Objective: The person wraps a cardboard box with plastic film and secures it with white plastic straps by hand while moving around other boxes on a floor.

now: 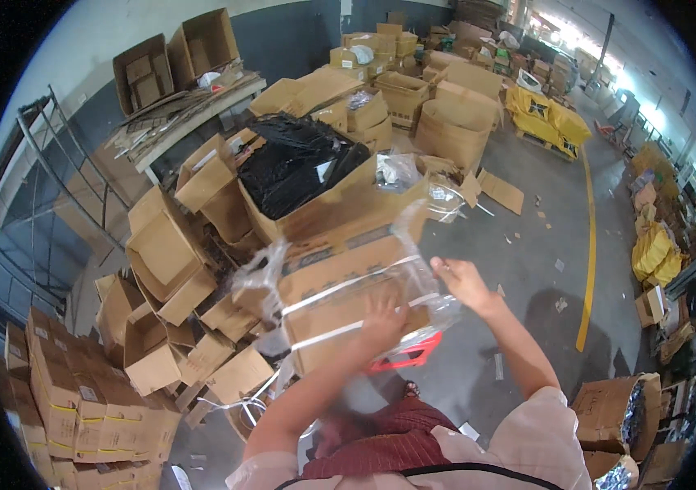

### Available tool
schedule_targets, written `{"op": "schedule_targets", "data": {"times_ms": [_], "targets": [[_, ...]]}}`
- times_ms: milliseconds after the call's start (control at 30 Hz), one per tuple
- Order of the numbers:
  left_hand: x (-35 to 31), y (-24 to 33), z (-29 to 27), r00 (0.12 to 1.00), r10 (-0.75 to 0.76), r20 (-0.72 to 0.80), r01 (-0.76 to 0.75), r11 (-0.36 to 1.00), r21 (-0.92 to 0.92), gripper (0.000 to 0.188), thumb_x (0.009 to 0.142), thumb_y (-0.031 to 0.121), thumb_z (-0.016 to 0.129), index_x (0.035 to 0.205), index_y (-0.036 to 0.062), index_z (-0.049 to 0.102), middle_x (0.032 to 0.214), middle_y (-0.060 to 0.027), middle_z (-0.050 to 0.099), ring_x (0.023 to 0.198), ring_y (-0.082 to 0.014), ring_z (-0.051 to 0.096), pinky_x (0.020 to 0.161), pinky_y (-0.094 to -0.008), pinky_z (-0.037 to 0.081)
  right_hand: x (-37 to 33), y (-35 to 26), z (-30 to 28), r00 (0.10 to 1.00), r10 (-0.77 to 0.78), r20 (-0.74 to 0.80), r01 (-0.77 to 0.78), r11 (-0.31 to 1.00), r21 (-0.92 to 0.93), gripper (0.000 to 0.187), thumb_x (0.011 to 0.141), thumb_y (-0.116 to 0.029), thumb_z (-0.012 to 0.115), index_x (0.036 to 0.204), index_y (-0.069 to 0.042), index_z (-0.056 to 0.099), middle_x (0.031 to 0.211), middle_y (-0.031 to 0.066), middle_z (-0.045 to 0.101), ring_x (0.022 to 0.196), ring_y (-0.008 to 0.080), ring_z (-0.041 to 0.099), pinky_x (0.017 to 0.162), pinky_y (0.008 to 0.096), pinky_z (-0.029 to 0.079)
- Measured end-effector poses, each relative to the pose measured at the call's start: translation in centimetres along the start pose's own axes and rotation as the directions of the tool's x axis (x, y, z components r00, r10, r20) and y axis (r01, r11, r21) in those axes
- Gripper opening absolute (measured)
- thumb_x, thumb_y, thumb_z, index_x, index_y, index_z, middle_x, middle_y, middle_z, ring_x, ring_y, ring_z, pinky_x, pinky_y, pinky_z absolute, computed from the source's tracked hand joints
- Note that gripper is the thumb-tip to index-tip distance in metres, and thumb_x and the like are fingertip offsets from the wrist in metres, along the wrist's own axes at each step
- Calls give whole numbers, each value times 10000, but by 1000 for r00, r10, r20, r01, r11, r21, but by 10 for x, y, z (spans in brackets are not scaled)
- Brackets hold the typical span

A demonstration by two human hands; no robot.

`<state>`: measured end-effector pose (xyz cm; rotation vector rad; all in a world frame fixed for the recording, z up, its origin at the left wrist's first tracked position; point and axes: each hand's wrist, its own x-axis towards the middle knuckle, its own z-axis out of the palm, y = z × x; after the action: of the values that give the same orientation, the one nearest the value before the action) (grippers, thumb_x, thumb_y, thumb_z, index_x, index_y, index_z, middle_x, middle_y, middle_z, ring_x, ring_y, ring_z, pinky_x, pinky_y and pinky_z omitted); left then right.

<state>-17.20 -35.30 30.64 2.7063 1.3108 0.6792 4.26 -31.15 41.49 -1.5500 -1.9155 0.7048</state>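
Observation:
In front of me is a closed cardboard box [332, 304] with white straps [348, 285] around it. Loose clear plastic film [260, 278] hangs off its sides and corners. My left hand [385, 322] lies on the box top, fingers spread and slightly blurred. Just past the box's right edge is my right hand [464, 282], its thumb and fingertips pinched together close to a strap and the film. What the pinch holds is too small to make out. Part of a red stool-like support [413, 356] shows below the box.
A large carton holding black plastic [295, 163] stands just beyond. Opened cartons [164, 253] pile up at the left, above strapped stacked boxes [99, 408]. Yellow wrapped bundles [546, 121] sit on a pallet far right, near a yellow floor line [591, 245]. Scraps litter the floor.

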Motion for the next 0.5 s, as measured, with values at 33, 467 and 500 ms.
{"op": "schedule_targets", "data": {"times_ms": [33,467,500], "targets": [[20,7,5,996,-55,64,52,998,46,460,812,248,617,1201,22,518,1321,-243,435,1251,-402,401,1021,-648,294,-6,25,-2,1000,12,-14,-12,1000,4,467,964,-427,498,821,-11,654,699,195,613,666,262,622,640,380,481],[82,23,62,947,-236,216,133,905,405,339,864,124,506,1129,-86,499,1245,-349,442,1119,-527,490,657,-456,593,-36,116,41,979,-39,201,119,906,-406,235,806,-218,586,958,-40,603,786,187,669,741,370,666,630,466,520],[85,30,63,942,-247,226,140,904,403,339,864,124,506,1129,-86,499,1245,-349,442,1119,-527,490,657,-456,593,-40,120,42,970,-46,239,146,895,-422,208,785,-166,577,945,-35,599,770,187,666,737,368,666,624,468,518]]}}
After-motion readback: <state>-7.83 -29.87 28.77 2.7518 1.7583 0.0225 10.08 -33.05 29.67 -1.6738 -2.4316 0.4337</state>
